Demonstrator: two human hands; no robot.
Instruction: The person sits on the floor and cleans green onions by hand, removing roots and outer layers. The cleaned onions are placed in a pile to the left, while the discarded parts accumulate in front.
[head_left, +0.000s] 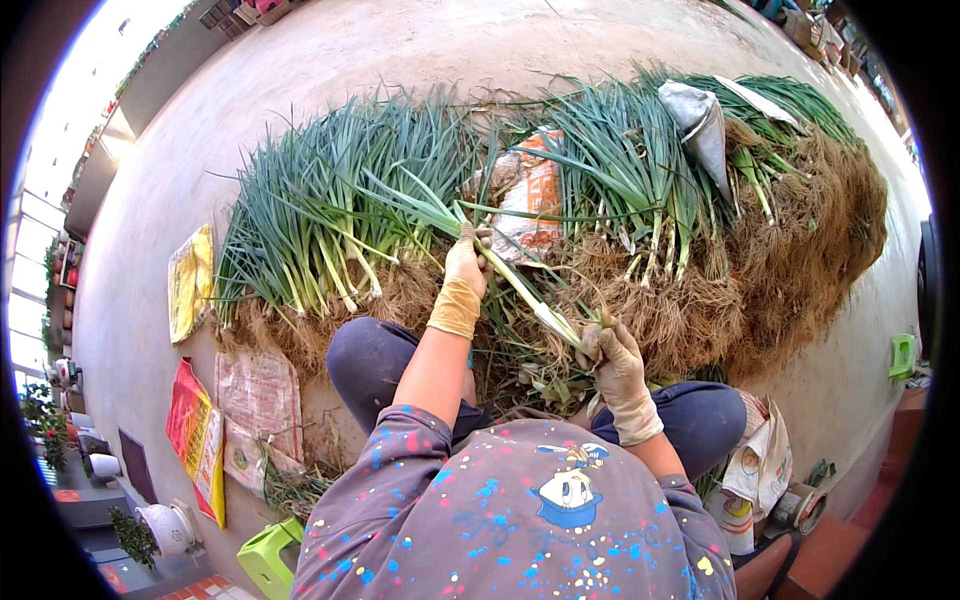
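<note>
A long green onion (517, 285) slants across in front of me, its leaves to the upper left and its pale stem end to the lower right. My left hand (466, 262), in a soiled glove, grips it where the leaves meet the stem. Gloved as well, my right hand (616, 351) is closed around the root end, and its fingers hide part of it. Between my knees lies a heap of stripped leaves and peelings (540, 375). Green onions with roots are piled on the left (337, 217) and the right (652, 225).
A white sack with orange print (531, 195) lies between the piles. Flattened sacks, yellow (191, 281), red and yellow (196, 442) and pale pink (259, 405), lie at left. A green plastic stool (271, 559) stands at lower left. A cloth bag (757, 457) sits by my right knee.
</note>
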